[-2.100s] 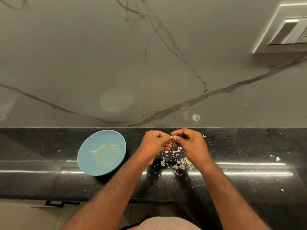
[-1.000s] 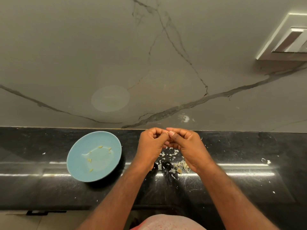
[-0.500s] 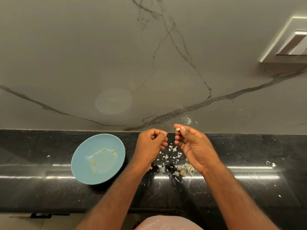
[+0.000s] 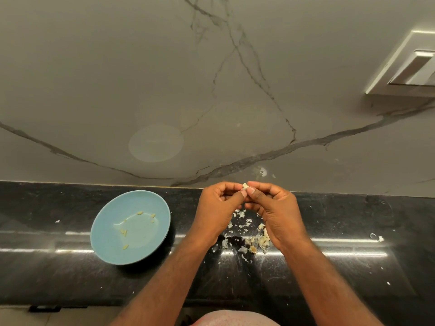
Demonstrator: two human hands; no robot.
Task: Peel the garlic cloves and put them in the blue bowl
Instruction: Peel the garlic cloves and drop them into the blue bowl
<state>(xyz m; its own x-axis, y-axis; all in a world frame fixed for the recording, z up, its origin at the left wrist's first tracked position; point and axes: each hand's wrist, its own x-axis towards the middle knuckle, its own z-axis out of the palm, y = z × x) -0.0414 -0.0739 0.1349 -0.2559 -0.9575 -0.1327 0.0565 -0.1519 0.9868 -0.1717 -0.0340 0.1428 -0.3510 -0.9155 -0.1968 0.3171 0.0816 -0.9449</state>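
A small pale garlic clove [image 4: 245, 186] is pinched between the fingertips of both hands above the black counter. My left hand [image 4: 217, 208] has its fingers curled, thumb against the clove. My right hand [image 4: 276, 211] meets it from the right, thumb and forefinger on the clove. The blue bowl [image 4: 110, 236] sits on the counter to the left of my hands and holds several small peeled cloves [image 4: 124, 232]. Below my hands lies a heap of garlic skins and bits [image 4: 253, 241].
The black stone counter [image 4: 341, 267] runs across the view, with skin flecks scattered on it, some at the right [image 4: 376, 237]. A marble wall rises just behind my hands. A white switch plate [image 4: 409, 67] is on the wall at the upper right.
Half a second ago my hands were apart, the right one holding the clove. They have come back together on the clove. The bowl has not moved.
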